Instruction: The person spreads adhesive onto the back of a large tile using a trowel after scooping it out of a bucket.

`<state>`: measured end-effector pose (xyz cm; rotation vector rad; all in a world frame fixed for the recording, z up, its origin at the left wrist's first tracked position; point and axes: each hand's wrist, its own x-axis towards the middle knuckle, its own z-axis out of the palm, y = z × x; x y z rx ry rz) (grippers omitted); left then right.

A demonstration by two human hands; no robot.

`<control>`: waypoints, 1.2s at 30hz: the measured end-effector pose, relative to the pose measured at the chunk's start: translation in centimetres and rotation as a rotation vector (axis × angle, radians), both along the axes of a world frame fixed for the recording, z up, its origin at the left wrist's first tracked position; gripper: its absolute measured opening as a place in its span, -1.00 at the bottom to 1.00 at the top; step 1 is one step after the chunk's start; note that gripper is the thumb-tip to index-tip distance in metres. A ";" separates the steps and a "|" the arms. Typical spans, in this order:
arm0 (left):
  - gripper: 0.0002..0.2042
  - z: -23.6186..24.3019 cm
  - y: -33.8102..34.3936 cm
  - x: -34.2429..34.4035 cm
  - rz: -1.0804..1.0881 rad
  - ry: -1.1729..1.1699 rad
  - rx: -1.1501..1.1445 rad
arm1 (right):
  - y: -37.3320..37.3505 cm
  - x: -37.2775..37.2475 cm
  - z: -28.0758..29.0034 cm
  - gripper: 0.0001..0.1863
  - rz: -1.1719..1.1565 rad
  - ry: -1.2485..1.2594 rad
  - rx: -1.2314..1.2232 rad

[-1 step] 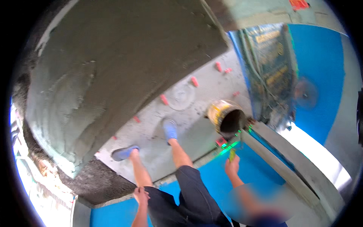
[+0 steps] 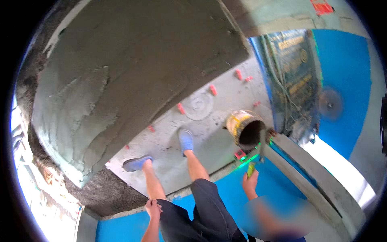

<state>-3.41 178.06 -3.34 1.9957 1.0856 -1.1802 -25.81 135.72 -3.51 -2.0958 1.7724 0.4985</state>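
Observation:
My right hand (image 2: 250,183) is closed round a tool with a yellow-green handle (image 2: 250,170), held upright just below the tipped bucket. A thin grey part shows beyond the handle; its head is too blurred to name. Near the hand is a small red device (image 2: 240,155), with a bright green light line beside it. The round bucket (image 2: 238,121), yellow and white with grime, lies on its side, its dark mouth toward me. My left hand (image 2: 153,209) rests at my left knee, fingers curled at the hem of my dark shorts; whether it grips the cloth is unclear.
A wide slab coated in wet grey mortar (image 2: 141,60) fills the upper left. Red tile spacers (image 2: 213,90) and a round mark lie along the pale tile (image 2: 201,149) beneath my feet. A dirty blue sack (image 2: 290,68) stands at right, beside a grey ledge (image 2: 306,173) and blue surfaces.
The whole view has shifted slightly, so everything appears a little lower and to the right. Both hands keep about the same places, the right still round the tool.

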 end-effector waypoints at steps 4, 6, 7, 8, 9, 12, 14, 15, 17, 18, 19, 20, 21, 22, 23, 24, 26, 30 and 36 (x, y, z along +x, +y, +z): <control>-0.80 0.6 -2.6 0.9 -0.054 0.026 0.042 | 0.3 8.6 1.0 -0.56 0.012 -0.374 0.185; -0.82 0.7 -2.7 1.1 -0.090 0.043 0.056 | -1.1 15.9 -1.1 -0.58 0.140 -0.506 0.226; -0.82 0.8 -2.5 1.1 -0.081 0.029 0.055 | -1.8 20.2 -1.8 -0.60 0.004 -0.559 0.379; -0.82 0.8 -2.6 1.0 -0.077 0.020 0.041 | -1.8 23.4 -3.8 -0.67 -0.087 -0.728 0.411; -0.82 0.5 -2.9 1.0 -0.074 0.012 0.015 | -1.5 26.3 -5.7 -0.69 -0.136 -0.805 0.479; -0.81 0.9 -2.8 1.3 -0.076 0.009 0.043 | -1.4 33.5 -8.3 -0.62 0.169 -0.610 0.616; -0.81 0.7 -2.1 0.7 -0.064 -0.017 0.056 | -2.2 35.0 -9.3 -0.58 0.293 -0.665 0.553; -0.81 0.5 -1.6 0.4 -0.068 -0.017 0.052 | -2.9 35.3 -9.5 -0.56 0.358 -0.686 0.520; -0.81 0.4 -1.1 0.2 -0.069 -0.021 0.048 | -5.3 34.6 -10.1 -0.57 0.248 -0.624 0.492; -0.82 0.4 -1.1 0.3 -0.082 -0.013 0.070 | -6.7 34.1 -10.3 -0.57 0.196 -0.592 0.476; -0.82 0.2 -1.4 0.5 -0.085 -0.012 0.062 | -8.3 33.5 -10.7 -0.59 0.085 -0.621 0.505; -0.81 0.2 -1.5 0.4 -0.086 -0.007 0.059 | -9.6 32.5 -11.2 -0.60 -0.029 -0.645 0.536; -0.81 0.1 -1.5 0.1 -0.088 -0.002 0.058 | -10.9 31.6 -11.6 -0.62 -0.030 -0.638 0.544; -0.81 0.0 -1.1 0.0 -0.085 -0.011 0.051 | -11.9 31.3 -11.9 -0.64 -0.034 -0.638 0.555; -0.81 -0.2 -1.0 -0.2 -0.071 -0.023 0.043 | -12.9 30.7 -12.1 -0.66 -0.033 -0.640 0.559; -0.81 -0.3 -0.9 -0.4 -0.057 -0.035 0.034 | -13.8 29.9 -12.3 -0.68 -0.154 -0.717 0.591; -0.81 -0.5 -1.0 -0.6 -0.045 -0.049 0.013 | -16.2 28.1 -12.8 -0.70 -0.390 -0.875 0.652; -0.81 -0.3 0.1 -0.6 -0.039 -0.054 0.028 | -19.9 24.3 -10.8 -0.71 -0.615 -0.801 0.405; -0.80 -0.3 -1.4 -0.4 -0.059 -0.042 0.011 | -12.9 22.3 -7.8 -0.67 -0.063 -0.636 0.283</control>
